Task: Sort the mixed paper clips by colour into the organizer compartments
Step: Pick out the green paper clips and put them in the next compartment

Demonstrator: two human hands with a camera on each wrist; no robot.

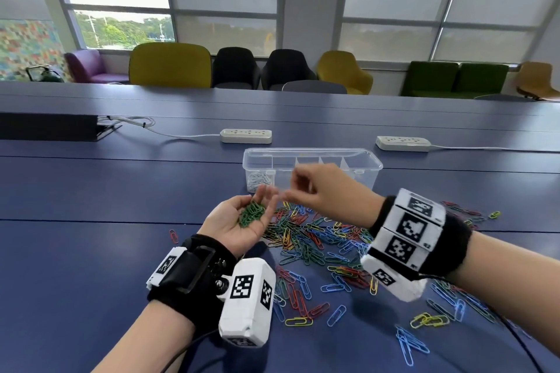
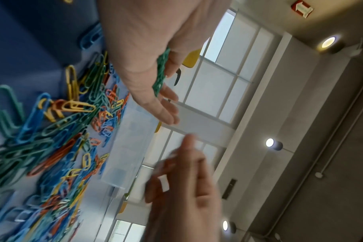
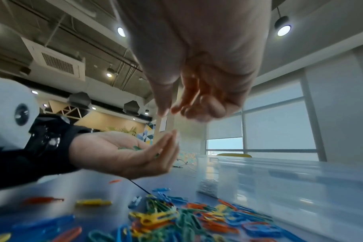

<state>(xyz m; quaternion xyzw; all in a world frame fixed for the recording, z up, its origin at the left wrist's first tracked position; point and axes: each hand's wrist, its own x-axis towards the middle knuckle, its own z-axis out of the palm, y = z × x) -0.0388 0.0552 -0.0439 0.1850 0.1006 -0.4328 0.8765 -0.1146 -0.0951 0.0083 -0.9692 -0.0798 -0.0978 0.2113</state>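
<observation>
The left hand (image 1: 239, 225) lies palm up, fingers relaxed, cupping green clips (image 1: 251, 213). Just above its fingertips the right hand (image 1: 325, 191) hovers with fingers curled; blur hides whether it pinches anything. The mixed clips (image 1: 321, 247) litter the table (image 1: 91, 206) beneath. The clear organizer (image 1: 312, 168), partly blocked by the hands, holds white clips (image 1: 259, 180) at its left end.

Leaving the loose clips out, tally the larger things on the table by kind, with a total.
Power strips: 2
Clear organizer: 1
Dark box at the far left edge: 1
Total: 4
</observation>
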